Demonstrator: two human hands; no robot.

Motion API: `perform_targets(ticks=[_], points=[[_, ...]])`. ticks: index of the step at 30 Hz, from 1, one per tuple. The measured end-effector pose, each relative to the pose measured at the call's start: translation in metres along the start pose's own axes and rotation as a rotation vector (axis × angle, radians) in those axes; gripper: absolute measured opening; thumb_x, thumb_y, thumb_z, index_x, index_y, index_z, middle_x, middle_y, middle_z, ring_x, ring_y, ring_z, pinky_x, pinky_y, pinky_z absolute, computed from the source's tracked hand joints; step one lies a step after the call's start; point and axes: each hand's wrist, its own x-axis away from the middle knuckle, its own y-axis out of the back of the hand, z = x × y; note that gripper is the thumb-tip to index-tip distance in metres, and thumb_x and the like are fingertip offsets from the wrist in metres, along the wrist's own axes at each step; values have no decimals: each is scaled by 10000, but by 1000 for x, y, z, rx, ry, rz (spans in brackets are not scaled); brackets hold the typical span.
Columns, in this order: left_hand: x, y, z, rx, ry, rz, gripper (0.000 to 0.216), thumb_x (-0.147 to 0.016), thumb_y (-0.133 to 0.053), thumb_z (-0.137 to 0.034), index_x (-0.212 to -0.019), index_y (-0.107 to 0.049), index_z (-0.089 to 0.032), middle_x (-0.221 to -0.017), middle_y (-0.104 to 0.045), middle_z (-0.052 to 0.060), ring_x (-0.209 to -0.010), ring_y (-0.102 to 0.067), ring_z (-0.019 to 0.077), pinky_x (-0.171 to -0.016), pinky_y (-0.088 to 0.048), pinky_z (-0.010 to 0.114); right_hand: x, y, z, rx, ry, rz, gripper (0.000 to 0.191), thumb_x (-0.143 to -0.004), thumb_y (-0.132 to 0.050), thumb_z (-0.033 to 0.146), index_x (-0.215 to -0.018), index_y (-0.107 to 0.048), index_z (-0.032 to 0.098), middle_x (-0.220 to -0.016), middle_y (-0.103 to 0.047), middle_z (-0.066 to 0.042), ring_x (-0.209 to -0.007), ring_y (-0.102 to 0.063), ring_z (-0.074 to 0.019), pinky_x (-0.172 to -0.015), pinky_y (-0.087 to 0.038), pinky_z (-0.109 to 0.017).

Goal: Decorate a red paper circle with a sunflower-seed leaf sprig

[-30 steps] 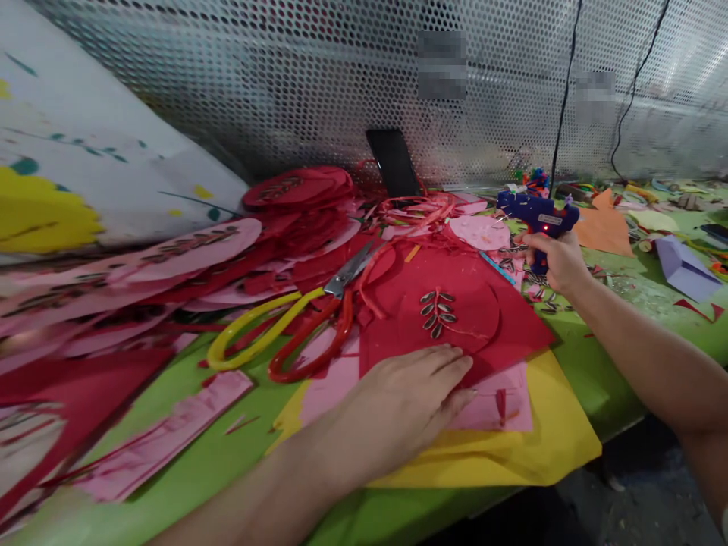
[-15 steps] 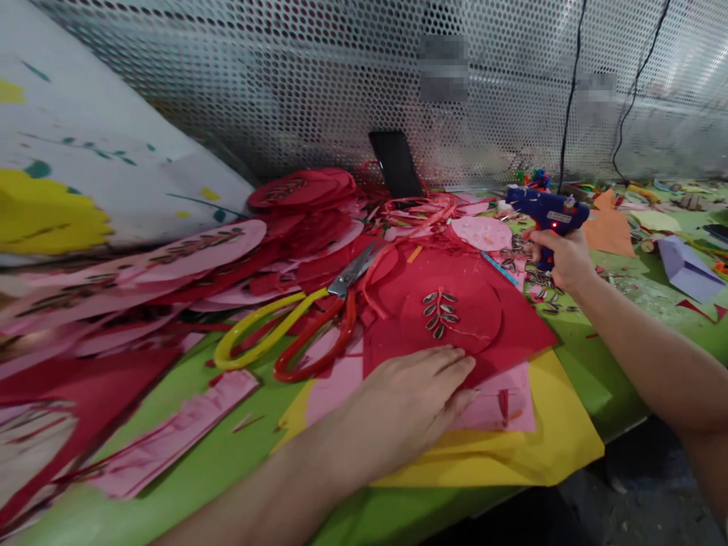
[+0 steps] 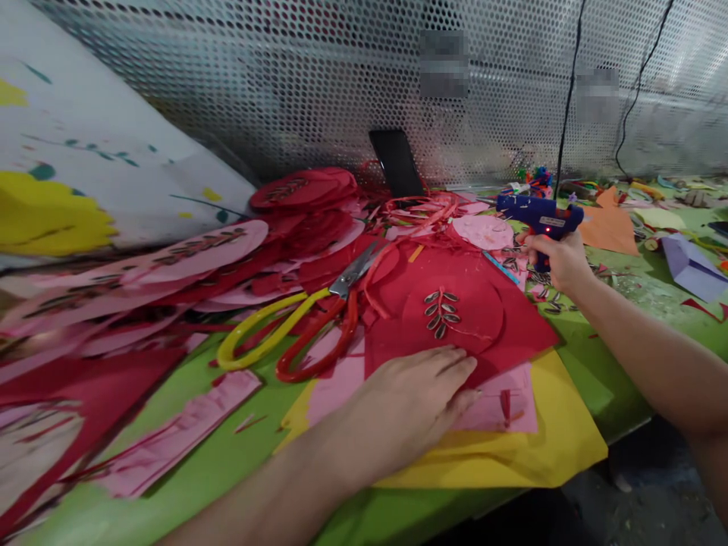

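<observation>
My right hand [image 3: 560,262] is wrapped round the grip of a blue hot glue gun [image 3: 535,214], a red light glowing on its side and its nozzle pointing left over the table. Flat on the near edge of a red paper sheet [image 3: 528,330] lies my left hand [image 3: 418,387], fingers stretched out. Just beyond its fingertips is a red paper disc [image 3: 481,311] bearing a sprig of dark striped seeds [image 3: 440,312]. Pink paper [image 3: 520,394] and a yellow sheet [image 3: 569,425] sit beneath. Scissors [image 3: 346,284] with yellow and red handles rest open left of the disc.
Cut red and pink paper [image 3: 318,235] is heaped at the left and back. A black phone [image 3: 396,163] leans on the perforated metal wall [image 3: 318,83]. Loose seeds [image 3: 554,303] lie below the glue gun. Orange paper [image 3: 608,227] and folded lilac paper [image 3: 694,265] are at the right.
My right hand has shifted slightly left with the glue gun, which sits a little lower now. My left hand stays on the red paper.
</observation>
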Motion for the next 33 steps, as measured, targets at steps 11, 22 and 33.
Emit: perform_targets(ticks=[11, 22, 33], points=[[0, 1, -3, 6, 4, 12, 319, -905, -410, -250, -1085, -642, -124, -1064, -682, 90, -999, -631, 197, -887, -509, 320, 1, -1, 3, 18, -30, -34, 46, -561, -613, 230, -557, -587, 192, -527, -552, 19, -396, -427, -67, -414, -399, -249], [0, 1, -2, -8, -29, -56, 293, -886, -447, -225, -1034, -666, -98, -1020, -697, 92, -916, -662, 208, -831, -538, 325, 0, 0, 2, 42, 14, -54, 57, -562, -611, 230, -571, -575, 187, -530, -561, 31, -386, -420, -55, -399, -361, -229], [-1, 4, -3, 0, 13, 55, 315, -894, -429, -243, -1102, -635, -128, -1088, -673, 80, -989, -636, 196, -885, -508, 321, 3, -7, 4, 89, -19, -57, 229, -515, -646, 220, -683, -491, 232, -528, -532, 59, -386, -407, -76, -379, -338, -247]])
